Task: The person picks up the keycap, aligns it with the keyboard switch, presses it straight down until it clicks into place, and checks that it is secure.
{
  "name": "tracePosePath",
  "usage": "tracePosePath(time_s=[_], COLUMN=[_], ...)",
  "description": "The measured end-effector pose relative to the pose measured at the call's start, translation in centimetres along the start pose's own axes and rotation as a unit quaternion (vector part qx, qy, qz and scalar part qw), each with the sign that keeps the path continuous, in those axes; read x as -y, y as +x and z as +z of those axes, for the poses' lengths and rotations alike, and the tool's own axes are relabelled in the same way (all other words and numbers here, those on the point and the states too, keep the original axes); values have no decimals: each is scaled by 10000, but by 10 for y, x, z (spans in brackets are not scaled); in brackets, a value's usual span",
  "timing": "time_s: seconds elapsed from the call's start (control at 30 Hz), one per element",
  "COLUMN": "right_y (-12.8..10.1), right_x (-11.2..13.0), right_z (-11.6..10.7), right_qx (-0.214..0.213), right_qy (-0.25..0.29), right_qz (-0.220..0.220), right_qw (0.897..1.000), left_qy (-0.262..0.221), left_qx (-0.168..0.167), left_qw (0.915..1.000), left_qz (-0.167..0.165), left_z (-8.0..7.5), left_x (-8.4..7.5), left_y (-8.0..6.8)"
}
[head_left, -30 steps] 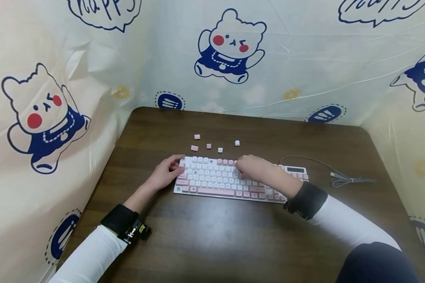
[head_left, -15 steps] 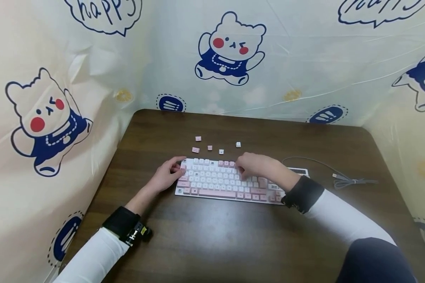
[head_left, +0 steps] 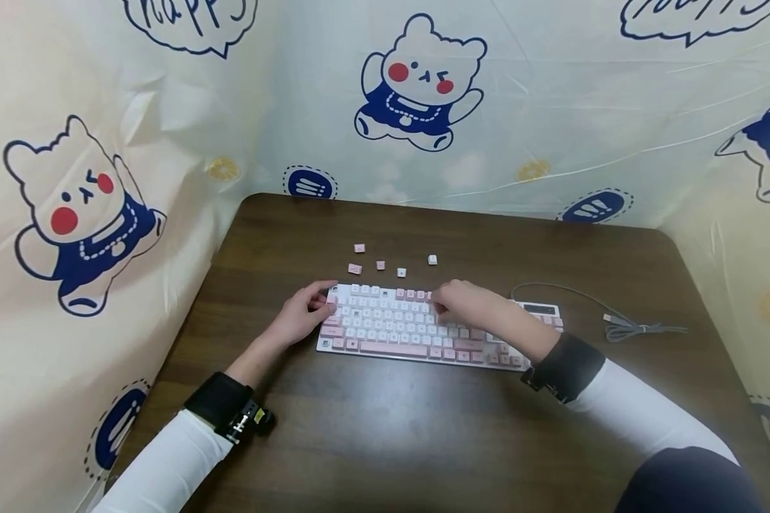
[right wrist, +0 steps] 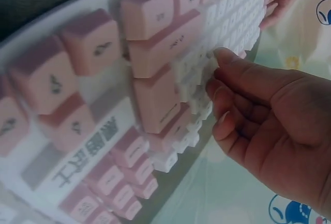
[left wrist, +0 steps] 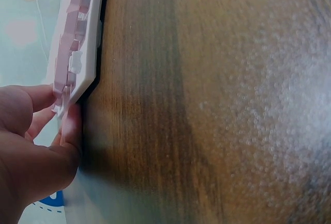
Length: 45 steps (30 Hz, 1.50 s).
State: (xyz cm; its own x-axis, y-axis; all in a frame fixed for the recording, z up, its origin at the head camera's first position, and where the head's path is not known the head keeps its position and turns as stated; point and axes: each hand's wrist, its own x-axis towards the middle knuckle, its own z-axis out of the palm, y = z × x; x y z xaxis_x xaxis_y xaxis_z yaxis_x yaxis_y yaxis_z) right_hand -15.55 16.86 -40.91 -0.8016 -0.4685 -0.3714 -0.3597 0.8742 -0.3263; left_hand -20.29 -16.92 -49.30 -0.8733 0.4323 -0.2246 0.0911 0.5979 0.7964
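A white-and-pink keyboard (head_left: 391,349) lies on the brown table. My left hand (head_left: 298,313) grips its left end; in the left wrist view the thumb of the left hand (left wrist: 39,149) is at the lower edge and fingers are on the pink keys. My right hand (head_left: 471,305) is over the upper middle part of the keyboard. In the right wrist view the right hand (right wrist: 279,105) has curled fingers, with thumb and fingertips pinching at a white keycap (right wrist: 208,69), which they partly cover. Above the keyboard lie several loose keycaps, including a white keycap (head_left: 433,260) and a pink keycap (head_left: 355,268).
A grey cable (head_left: 625,328) runs from behind the keyboard and lies bundled to its right. A small dark display (head_left: 539,309) sits at the keyboard's upper right. Cloth printed with bears (head_left: 417,92) hangs behind and beside the table (head_left: 385,427).
My right wrist swung slightly up and left, then back down and right, while the fingers stayed at the same part of the keyboard. The left hand and loose keycaps have not moved.
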Motion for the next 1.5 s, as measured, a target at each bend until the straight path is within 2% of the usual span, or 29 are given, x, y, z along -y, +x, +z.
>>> tracePosePath(time_s=[0.27,0.47,0.8,0.97,1.2,1.3,1.5], right_y=[-8,-9,-8,-7,-4,-3,-5], right_x=[-4,-7,-2,-3,0,5,18], right_z=[6,9,13,9,5,4,5], right_qx=[-235,-393,-595,-505,-131,-116,-208], right_qy=[140,335,20,-47,-89,-230,-994], right_qz=[-244,-184,-25,-70,71,94,113], right_qw=[9993,9985,9982,9987,9998,9996,9948], left_qy=[-22,-45,-44,-28,-49,-66,-53], left_qx=[3,-8,-37,-46,0,-12,-7], left_qw=[10000,10000,10000,10000,10000,10000,10000], left_qz=[10,45,-4,-17,-63,-43,-16], left_z=[0,1,0,0,1,0,0], left_x=[-1,1,0,0,1,1,0], left_y=[1,1,-1,0,-1,-1,-2])
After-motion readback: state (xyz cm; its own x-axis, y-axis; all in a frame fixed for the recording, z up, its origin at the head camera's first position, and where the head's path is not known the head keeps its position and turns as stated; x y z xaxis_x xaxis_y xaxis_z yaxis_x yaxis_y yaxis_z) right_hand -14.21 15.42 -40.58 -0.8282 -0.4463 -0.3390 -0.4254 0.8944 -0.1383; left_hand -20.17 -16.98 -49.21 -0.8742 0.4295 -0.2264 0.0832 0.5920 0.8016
